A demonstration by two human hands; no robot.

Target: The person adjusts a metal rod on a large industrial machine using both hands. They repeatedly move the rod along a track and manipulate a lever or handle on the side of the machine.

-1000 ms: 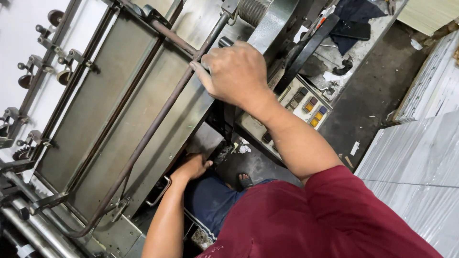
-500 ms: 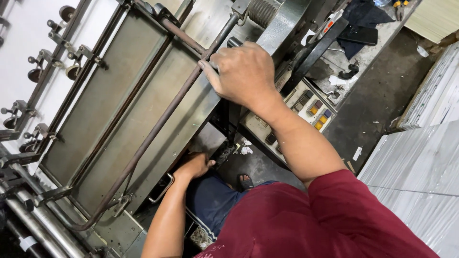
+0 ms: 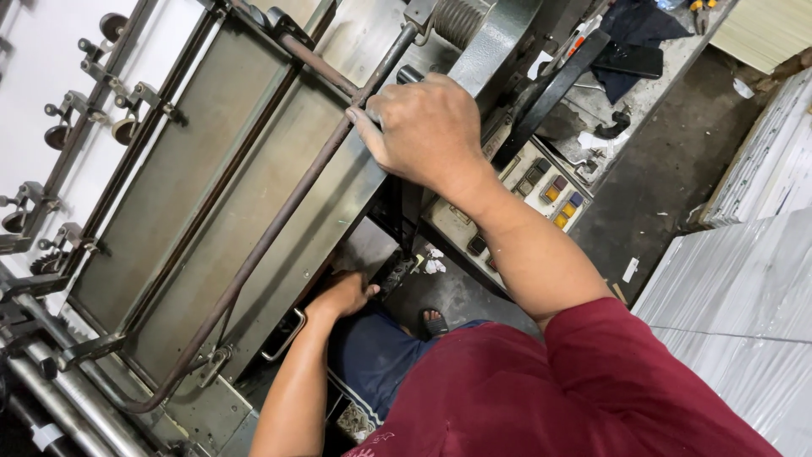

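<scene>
A large metal machine with a flat grey plate [image 3: 220, 195] and thin brown rods [image 3: 279, 228] fills the left of the head view. My right hand [image 3: 423, 127] rests on the plate's edge, fingers curled over it beside a rod junction. My left hand [image 3: 342, 292] reaches down under the plate's lower edge, close to a metal handle [image 3: 283, 338]; its fingers are hidden in the shadow. I cannot tell what it grips.
A control panel with coloured buttons [image 3: 541, 190] sits right of my right hand. A black lever [image 3: 550, 89] and tools lie on a bench behind. Stacks of white sheets [image 3: 744, 279] stand at right. Rollers and small wheels [image 3: 76, 127] line the left.
The view has shifted slightly, so my right hand and the machine sit a little lower in the picture. Both hands keep their hold on the machine.
</scene>
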